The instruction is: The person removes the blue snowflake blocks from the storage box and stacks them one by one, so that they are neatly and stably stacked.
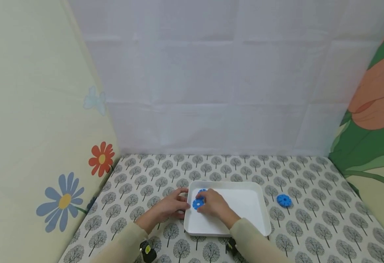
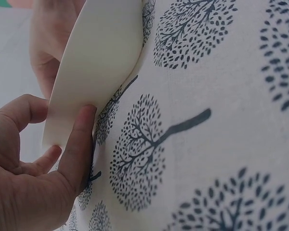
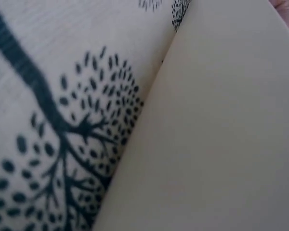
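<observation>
A white tray (image 1: pixel 241 208) lies on the table, and my left hand (image 1: pixel 170 205) holds its left wall. In the left wrist view, the fingers of the left hand (image 2: pixel 33 178) bend to both sides of the tray's wall (image 2: pixel 94 48). My right hand (image 1: pixel 214 204) reaches into the tray's left part. Between its thumb and index finger it pinches a blue notched disc (image 1: pixel 197 204). Just behind that one is a second blue disc (image 1: pixel 202 190), partly covered by the fingers. The right wrist view is filled mostly by the tray's outer wall (image 3: pixel 207 125).
Another blue notched piece (image 1: pixel 284 200) lies on the tree-print cloth (image 1: pixel 297 233) to the right of the tray. A white curtain (image 1: pixel 211 91) hangs behind the table, with patterned cloths on the left and right sides.
</observation>
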Demonstrator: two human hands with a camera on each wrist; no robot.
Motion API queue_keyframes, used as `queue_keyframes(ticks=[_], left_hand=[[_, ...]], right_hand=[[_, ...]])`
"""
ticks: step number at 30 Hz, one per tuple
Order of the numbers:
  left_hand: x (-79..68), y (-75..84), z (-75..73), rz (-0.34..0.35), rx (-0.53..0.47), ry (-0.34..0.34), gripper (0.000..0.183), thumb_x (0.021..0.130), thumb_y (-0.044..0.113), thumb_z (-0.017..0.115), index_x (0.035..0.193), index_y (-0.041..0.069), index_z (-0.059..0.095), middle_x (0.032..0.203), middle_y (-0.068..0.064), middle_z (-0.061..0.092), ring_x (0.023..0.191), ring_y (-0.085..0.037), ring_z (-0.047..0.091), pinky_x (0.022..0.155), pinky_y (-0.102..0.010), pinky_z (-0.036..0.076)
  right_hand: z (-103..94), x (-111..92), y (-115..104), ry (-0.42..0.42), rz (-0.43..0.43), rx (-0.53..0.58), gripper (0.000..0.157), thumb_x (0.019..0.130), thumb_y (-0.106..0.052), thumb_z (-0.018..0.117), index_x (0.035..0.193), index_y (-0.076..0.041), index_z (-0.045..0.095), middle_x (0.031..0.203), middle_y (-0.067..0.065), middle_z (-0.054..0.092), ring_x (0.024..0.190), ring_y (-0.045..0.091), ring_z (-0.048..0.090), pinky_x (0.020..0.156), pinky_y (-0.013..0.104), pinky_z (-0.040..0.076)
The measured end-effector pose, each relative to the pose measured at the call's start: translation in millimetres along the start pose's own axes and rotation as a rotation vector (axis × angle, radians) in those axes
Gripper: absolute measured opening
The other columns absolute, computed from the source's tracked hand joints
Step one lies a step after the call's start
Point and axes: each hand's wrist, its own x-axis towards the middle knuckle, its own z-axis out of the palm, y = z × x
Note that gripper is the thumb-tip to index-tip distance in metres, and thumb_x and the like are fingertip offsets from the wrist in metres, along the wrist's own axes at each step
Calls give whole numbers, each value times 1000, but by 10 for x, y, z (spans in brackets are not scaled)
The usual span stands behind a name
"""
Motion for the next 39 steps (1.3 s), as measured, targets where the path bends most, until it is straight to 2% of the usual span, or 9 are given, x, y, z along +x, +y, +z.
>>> queue_keyframes(ticks=[7,11,19,25,31,39], left_hand=[[1,-17,0,18,-9,-12,75,89,6,70,154,5,32,129,-24,55,101,-28,66,80,-42,61],[13,-16,6,23,-5,-16,75,89,6,71,153,5,32,129,-24,55,100,-28,67,79,-42,61],[27,1,26,3,-5,5,75,88,5,71,153,6,33,126,-23,55,100,-29,66,79,-42,61],[19,10,15,-14,-7,21,77,87,4,71,153,6,33,126,-23,55,100,-30,66,81,-43,61],[19,-8,6,-12,-11,0,77,88,5,71,154,5,32,127,-23,56,98,-29,67,83,-43,61],[31,7,7,-1,-11,-5,76,88,5,71,154,5,32,124,-22,57,96,-28,67,83,-43,61]], right_hand=[[17,-5,-1,39,-15,-12,40,73,-21,88,111,-15,74,97,4,55,85,20,54,83,43,52],[4,-42,-1,55,-10,-3,40,73,-20,87,110,-15,74,99,4,54,85,20,54,82,42,53],[-145,-164,21,98,-51,30,41,76,-21,84,115,-13,73,107,4,65,95,21,60,89,44,53],[-228,-223,107,109,-72,68,43,77,-22,81,118,-12,72,112,4,66,99,21,61,90,43,53],[-310,-292,213,119,-90,71,42,80,-22,81,118,-9,70,111,4,66,90,17,59,80,38,55],[-479,-389,329,185,-106,59,38,82,-21,81,117,-11,71,106,1,65,81,13,53,66,29,48]])
